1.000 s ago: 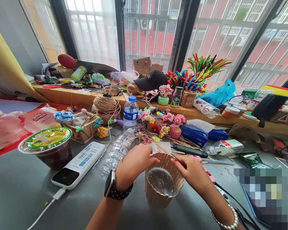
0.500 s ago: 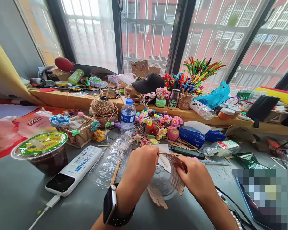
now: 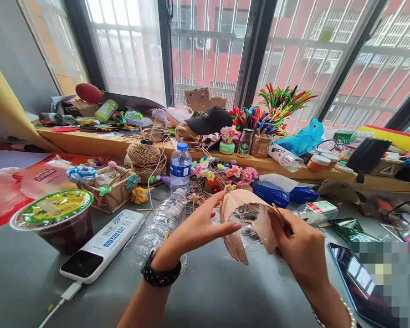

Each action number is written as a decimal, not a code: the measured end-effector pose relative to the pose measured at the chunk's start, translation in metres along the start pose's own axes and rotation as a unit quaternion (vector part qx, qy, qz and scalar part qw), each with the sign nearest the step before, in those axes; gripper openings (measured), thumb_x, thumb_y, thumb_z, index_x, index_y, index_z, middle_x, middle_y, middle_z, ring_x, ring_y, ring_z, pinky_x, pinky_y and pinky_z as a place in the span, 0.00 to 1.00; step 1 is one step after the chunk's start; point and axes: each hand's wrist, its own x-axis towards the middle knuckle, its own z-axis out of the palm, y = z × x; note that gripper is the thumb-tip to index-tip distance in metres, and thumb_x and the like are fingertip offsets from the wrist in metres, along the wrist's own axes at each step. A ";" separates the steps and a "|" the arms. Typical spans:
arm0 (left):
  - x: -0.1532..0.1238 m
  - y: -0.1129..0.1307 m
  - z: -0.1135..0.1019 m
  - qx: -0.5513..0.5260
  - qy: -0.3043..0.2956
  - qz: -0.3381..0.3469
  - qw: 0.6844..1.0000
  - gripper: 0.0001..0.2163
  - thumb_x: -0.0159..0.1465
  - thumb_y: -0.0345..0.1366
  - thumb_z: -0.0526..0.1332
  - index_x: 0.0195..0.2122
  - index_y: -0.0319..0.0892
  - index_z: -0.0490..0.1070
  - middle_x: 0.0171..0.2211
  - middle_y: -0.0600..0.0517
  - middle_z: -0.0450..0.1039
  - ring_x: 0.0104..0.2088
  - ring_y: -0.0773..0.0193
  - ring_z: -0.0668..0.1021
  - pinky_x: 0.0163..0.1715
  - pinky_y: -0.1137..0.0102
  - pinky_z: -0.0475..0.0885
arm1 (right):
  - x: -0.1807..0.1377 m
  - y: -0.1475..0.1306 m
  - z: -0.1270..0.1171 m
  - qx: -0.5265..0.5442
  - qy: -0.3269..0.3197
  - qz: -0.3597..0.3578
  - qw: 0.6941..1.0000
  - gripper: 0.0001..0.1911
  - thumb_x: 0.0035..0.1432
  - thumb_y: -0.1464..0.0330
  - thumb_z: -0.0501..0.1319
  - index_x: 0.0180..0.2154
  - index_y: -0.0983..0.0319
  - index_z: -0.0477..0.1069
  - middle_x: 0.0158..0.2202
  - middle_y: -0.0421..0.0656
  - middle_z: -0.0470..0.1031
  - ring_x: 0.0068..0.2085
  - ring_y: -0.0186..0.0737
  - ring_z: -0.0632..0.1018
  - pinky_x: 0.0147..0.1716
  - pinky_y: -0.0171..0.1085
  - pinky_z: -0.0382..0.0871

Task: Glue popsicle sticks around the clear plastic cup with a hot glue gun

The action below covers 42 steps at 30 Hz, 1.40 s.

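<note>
Slatted cup: the clear plastic cup with wooden slats (image 3: 244,200) is hanging tilted just right of centre, looking clear of the grey table (image 3: 222,296)
Right hand: the right hand (image 3: 300,243) is pinching the cup's right side, fingers closed on the slats
Left hand: the left hand (image 3: 194,230) is curving open around the left side, thumb and fingers apart; can't tell if it's pressing
Handling: probably light, plastic likely bendy and a bit slick, slats stiff but maybe snappable, so I'd be holding it by the body, not the loose slat ends
Drink tub: the lidded tub (image 3: 59,228) at left is holding something dark
Big bottle: the clear bottle (image 3: 160,221) is lying left of centre, no liquid that I'm seeing
Capped bottle: the blue-capped bottle (image 3: 180,171) is standing behind it, contents hard to tell
Basket: the woven basket (image 3: 260,146), upper right, is holding bright fuzzy stems (image 3: 259,119)
</note>
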 end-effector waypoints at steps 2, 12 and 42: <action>0.004 -0.006 0.001 -0.062 -0.032 -0.006 0.998 0.37 0.52 0.46 0.62 0.58 0.44 0.46 0.59 0.44 0.50 0.57 0.54 0.58 0.53 0.59 0.58 | 0.001 0.000 -0.002 -0.003 0.020 -0.004 1.000 0.14 0.57 0.61 0.51 0.35 0.61 0.72 0.28 0.42 0.76 0.26 0.34 0.74 0.26 0.30 0.63; 0.008 -0.005 0.005 -0.166 -0.016 0.033 0.985 0.41 0.49 0.43 0.65 0.58 0.46 0.41 0.57 0.42 0.52 0.54 0.52 0.62 0.53 0.57 0.58 | 0.002 -0.003 -0.004 -0.001 0.053 -0.018 0.998 0.14 0.57 0.63 0.52 0.35 0.63 0.72 0.26 0.43 0.74 0.24 0.33 0.72 0.24 0.30 0.61; -0.003 0.016 0.023 0.155 0.170 0.254 0.939 0.44 0.44 0.48 0.66 0.59 0.45 0.46 0.58 0.44 0.51 0.57 0.48 0.54 0.56 0.55 0.49 | 0.000 0.008 0.002 0.073 -0.009 0.054 0.996 0.13 0.49 0.63 0.56 0.36 0.62 0.71 0.18 0.35 0.64 0.20 0.30 0.64 0.21 0.30 0.58</action>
